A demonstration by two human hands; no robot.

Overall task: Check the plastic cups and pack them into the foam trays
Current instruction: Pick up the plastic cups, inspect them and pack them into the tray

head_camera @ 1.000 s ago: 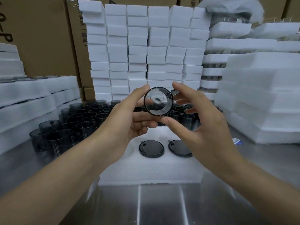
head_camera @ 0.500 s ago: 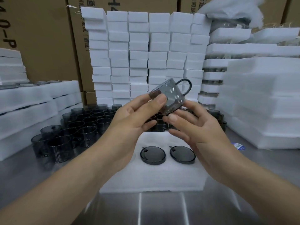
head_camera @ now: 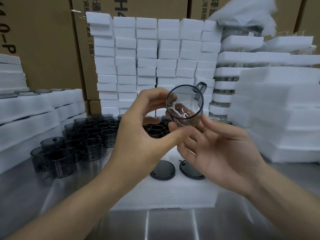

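Note:
A smoky clear plastic cup (head_camera: 186, 104) with a handle at its upper right is held up in front of me, its open mouth turned toward the camera. My left hand (head_camera: 143, 135) curls around its left side, fingers behind the rim and thumb below. My right hand (head_camera: 220, 153) supports it from underneath with the fingertips on its lower wall. Below them a white foam tray (head_camera: 166, 196) lies on the steel table with two dark cups (head_camera: 162, 170) seated in it, only their round ends showing.
Several loose smoky cups (head_camera: 83, 141) crowd the table at left and behind the hands. Stacked foam blocks (head_camera: 147, 63) form a wall at the back. Foam trays pile up at left (head_camera: 34, 118) and right (head_camera: 277, 118). Cardboard boxes (head_camera: 43, 40) stand behind.
The cup has been turned from lying sideways to facing its mouth at me, and it has shifted slightly right and up. Both hands regripped around it.

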